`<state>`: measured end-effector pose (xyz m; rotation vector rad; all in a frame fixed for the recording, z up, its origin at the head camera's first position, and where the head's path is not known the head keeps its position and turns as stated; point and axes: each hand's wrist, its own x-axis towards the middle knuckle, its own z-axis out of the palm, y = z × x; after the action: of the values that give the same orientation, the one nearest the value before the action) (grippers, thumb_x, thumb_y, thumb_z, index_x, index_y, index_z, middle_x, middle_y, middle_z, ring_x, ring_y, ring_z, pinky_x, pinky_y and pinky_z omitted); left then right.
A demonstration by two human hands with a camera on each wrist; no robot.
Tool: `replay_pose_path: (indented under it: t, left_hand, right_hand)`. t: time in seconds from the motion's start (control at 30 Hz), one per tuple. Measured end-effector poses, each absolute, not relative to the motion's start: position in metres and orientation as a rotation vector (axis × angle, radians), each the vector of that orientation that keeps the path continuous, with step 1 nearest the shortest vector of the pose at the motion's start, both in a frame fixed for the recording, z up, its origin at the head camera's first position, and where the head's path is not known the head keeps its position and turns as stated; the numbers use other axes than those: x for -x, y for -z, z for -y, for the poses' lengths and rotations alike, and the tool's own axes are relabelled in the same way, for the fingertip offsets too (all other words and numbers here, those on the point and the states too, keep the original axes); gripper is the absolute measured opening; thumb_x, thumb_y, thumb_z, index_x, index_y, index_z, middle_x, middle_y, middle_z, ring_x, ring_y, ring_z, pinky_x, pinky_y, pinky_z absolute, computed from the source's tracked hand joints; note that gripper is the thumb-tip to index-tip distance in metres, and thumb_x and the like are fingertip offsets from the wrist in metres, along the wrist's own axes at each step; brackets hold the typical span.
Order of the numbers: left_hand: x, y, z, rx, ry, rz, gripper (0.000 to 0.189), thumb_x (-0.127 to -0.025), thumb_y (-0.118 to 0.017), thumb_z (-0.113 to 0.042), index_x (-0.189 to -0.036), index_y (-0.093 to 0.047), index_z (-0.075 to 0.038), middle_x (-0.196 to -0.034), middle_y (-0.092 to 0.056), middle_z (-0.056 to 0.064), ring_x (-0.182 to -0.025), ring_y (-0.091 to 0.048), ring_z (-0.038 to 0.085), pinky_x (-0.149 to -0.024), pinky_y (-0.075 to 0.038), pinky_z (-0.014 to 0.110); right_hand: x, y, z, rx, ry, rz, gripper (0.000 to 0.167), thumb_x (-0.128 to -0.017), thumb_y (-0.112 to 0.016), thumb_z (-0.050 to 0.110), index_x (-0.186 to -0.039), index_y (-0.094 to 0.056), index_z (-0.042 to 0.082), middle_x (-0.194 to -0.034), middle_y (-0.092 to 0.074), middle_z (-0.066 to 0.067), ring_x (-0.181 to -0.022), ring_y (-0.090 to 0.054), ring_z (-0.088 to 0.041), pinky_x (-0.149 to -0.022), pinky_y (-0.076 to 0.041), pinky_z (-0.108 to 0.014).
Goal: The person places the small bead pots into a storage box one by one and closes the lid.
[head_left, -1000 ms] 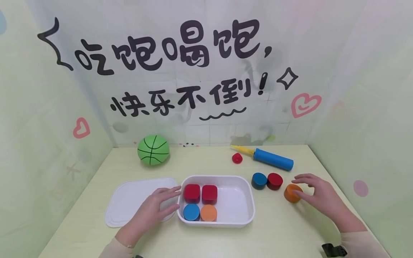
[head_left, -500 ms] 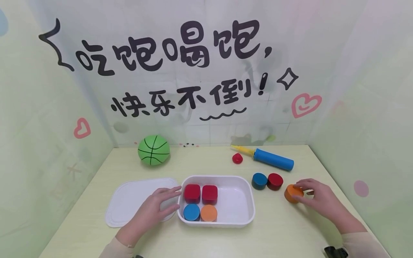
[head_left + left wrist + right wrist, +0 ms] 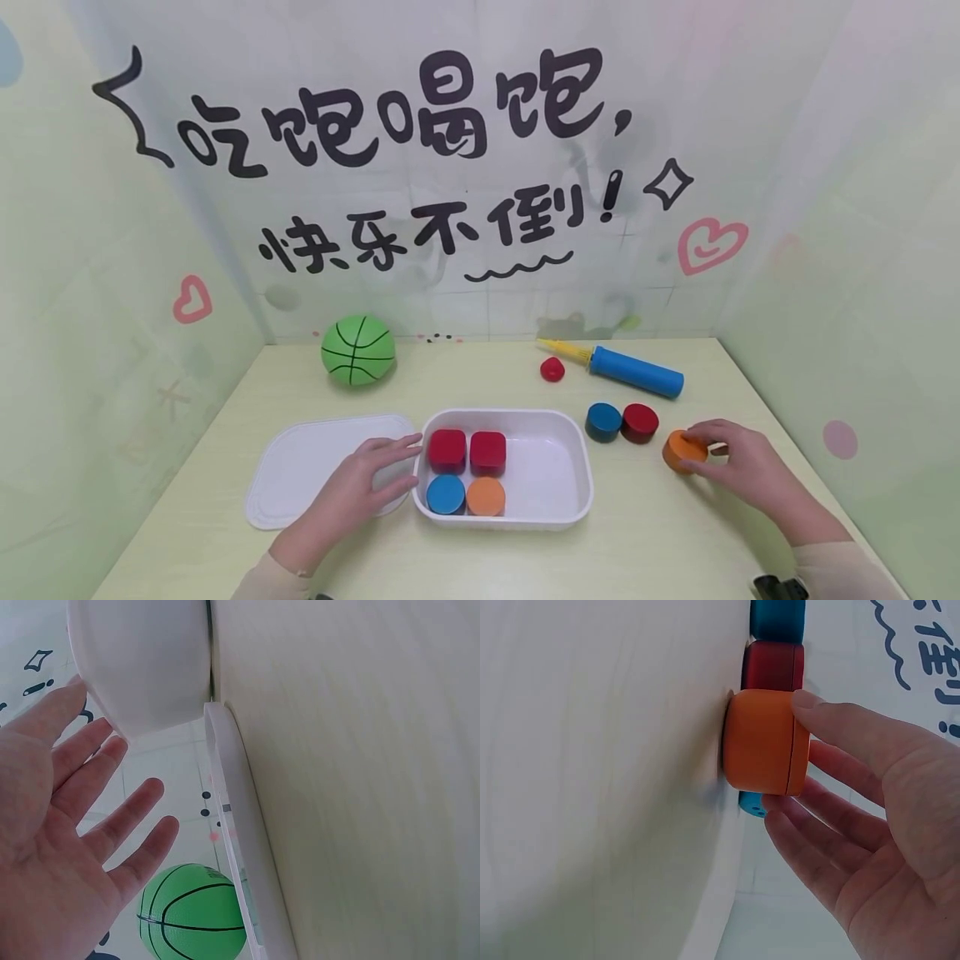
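Observation:
My right hand [image 3: 750,463] has its thumb and fingertips around the lid edge of a small orange round container [image 3: 761,742], which stands on the table. A seam near its top shows a lid. Fingers of my left hand [image 3: 367,479] are stretched out, their tips right at the left rim of a white tray [image 3: 551,521]. Inside the tray's left half sit two red rounded-square containers [image 3: 447,452], a blue round one [image 3: 446,495] and an orange round one [image 3: 485,497]. A dark blue round container [image 3: 603,422] and a dark red one [image 3: 640,423] stand side by side right of the tray.
A white lid [image 3: 292,467] lies flat left of the tray, partly behind my left arm. Farther back are a green ball [image 3: 357,350], a small red piece [image 3: 552,369] and a blue hand pump [image 3: 637,372] with a yellow nozzle. Printed cloth walls enclose the table.
My right hand's fingers have closed in from around the orange round container onto its lid edge. My left hand has stayed at the tray.

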<state>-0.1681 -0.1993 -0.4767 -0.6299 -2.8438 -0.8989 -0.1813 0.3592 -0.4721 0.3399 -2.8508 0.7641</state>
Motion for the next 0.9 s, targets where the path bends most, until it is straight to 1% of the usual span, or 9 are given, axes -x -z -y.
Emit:
replay_pose_path:
  t: [0.23, 0.47, 0.6, 0.73, 0.8, 0.9]
  left_hand:
    - [0.168, 0.478, 0.200, 0.645, 0.892, 2.825, 0.044, -0.093, -0.077, -0.037, -0.135, -0.070, -0.026, -0.148, -0.060, -0.014, -0.131, -0.059, 0.025, -0.106, -0.053, 0.054]
    - [0.168, 0.477, 0.200, 0.655, 0.882, 2.811, 0.045, -0.093, -0.078, -0.036, -0.135, -0.070, -0.025, -0.148, -0.061, -0.013, -0.130, -0.059, 0.024, -0.106, -0.053, 0.053]
    - [0.168, 0.478, 0.200, 0.649, 0.895, 2.825, 0.045, -0.094, -0.076, -0.038, -0.137, -0.069, -0.026, -0.149, -0.060, -0.014, -0.131, -0.058, 0.024, -0.107, -0.053, 0.054]
    - [0.168, 0.478, 0.200, 0.644, 0.913, 2.830, 0.045, -0.094, -0.076, -0.038, -0.137, -0.069, -0.026, -0.149, -0.059, -0.014, -0.132, -0.058, 0.025, -0.107, -0.053, 0.055]
    - [0.168, 0.478, 0.200, 0.645, 0.915, 2.830, 0.045, -0.094, -0.076, -0.038, -0.137, -0.069, -0.026, -0.149, -0.059, -0.014, -0.132, -0.058, 0.024, -0.107, -0.052, 0.054]
    - [0.168, 0.478, 0.201, 0.643, 0.912, 2.831, 0.045, -0.094, -0.076, -0.037, -0.137, -0.069, -0.026, -0.149, -0.059, -0.013, -0.132, -0.058, 0.025, -0.107, -0.052, 0.054]
  right_hand:
    - [0.176, 0.461, -0.350, -0.372, -0.729, 2.840, 0.040, -0.076, -0.093, 0.023, -0.111, -0.079, 0.009, -0.114, -0.074, -0.009, -0.093, -0.070, -0.025, -0.074, -0.062, -0.026]
    - [0.168, 0.445, -0.325, -0.452, -0.707, 2.766, 0.042, -0.075, -0.094, 0.026, -0.112, -0.079, 0.015, -0.112, -0.075, -0.003, -0.093, -0.069, -0.021, -0.074, -0.063, -0.028]
    - [0.164, 0.437, -0.308, -0.511, -0.724, 2.729, 0.043, -0.074, -0.095, 0.022, -0.113, -0.078, 0.016, -0.111, -0.074, 0.000, -0.093, -0.069, -0.019, -0.075, -0.063, -0.026]
    - [0.161, 0.430, -0.289, -0.581, -0.758, 2.708, 0.044, -0.074, -0.094, 0.018, -0.114, -0.077, 0.017, -0.111, -0.074, 0.002, -0.094, -0.071, -0.019, -0.077, -0.064, -0.029]
    - [0.160, 0.427, -0.279, -0.610, -0.756, 2.708, 0.044, -0.074, -0.094, 0.018, -0.114, -0.078, 0.018, -0.112, -0.074, 0.004, -0.097, -0.071, -0.019, -0.079, -0.065, -0.031]
    - [0.159, 0.420, -0.265, -0.666, -0.764, 2.699, 0.043, -0.074, -0.094, 0.016, -0.113, -0.079, 0.019, -0.113, -0.074, 0.005, -0.100, -0.070, -0.019, -0.081, -0.064, -0.030]
